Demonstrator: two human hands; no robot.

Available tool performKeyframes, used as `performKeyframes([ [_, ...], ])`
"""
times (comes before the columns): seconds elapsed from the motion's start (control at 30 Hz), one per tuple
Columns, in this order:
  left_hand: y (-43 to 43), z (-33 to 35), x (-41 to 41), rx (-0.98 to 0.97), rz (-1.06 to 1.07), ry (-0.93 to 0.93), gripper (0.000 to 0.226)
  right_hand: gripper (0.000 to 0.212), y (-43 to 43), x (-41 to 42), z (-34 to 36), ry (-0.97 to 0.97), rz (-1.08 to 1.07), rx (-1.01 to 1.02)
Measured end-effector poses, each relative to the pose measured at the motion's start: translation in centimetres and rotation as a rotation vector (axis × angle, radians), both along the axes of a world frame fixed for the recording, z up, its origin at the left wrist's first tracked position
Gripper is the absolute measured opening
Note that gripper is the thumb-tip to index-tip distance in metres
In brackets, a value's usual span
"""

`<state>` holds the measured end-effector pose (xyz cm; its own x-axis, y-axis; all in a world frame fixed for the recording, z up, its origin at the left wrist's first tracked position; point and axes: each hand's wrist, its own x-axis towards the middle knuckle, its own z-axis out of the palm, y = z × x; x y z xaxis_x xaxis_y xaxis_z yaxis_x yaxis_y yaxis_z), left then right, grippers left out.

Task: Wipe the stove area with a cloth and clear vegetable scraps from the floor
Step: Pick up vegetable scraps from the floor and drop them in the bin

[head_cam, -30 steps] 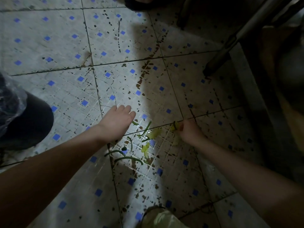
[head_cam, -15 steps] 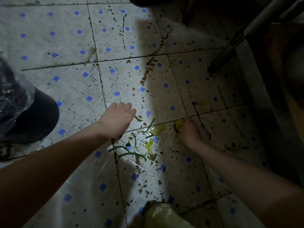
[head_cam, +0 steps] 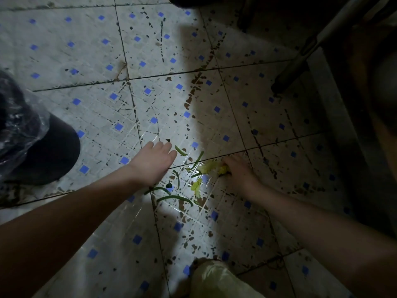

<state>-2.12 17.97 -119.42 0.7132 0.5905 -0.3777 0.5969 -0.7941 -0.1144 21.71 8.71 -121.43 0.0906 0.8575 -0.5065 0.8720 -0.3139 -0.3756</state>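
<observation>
Several limp, light vegetable scraps (head_cam: pixel 175 197) are scattered on the floor (head_cam: pixel 86 61) between a flat, empty left hand (head_cam: pixel 153 162) and a right hand (head_cam: pixel 238 172) curled on a leaf scrap (head_cam: pixel 223 169); strips are probably best pinched mid-length.

Left hand (head_cam: pixel 153 163) spread flat over the tiled floor (head_cam: pixel 86 50), green vegetable strips (head_cam: pixel 175 198) scattered between both hands, right hand (head_cam: pixel 239 172) pinching a pale yellow leaf scrap (head_cam: pixel 209 167), dark plastic-draped object (head_cam: pixel 53 151) left of the left hand, metal leg (head_cam: pixel 300 61) beyond the right hand.
</observation>
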Motion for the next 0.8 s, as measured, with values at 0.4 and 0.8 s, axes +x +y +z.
performKeyframes([
  [0.4,-0.4,-0.4,-0.5,-0.044,0.041,-0.008,0.033,0.016,2.0,-2.8,0.4,0.210,0.080,0.103],
  [0.8,-0.3,-1.8,1.0,-0.112,0.079,-0.051,0.033,0.027,2.0,-2.5,0.0,0.232,0.094,0.021],
])
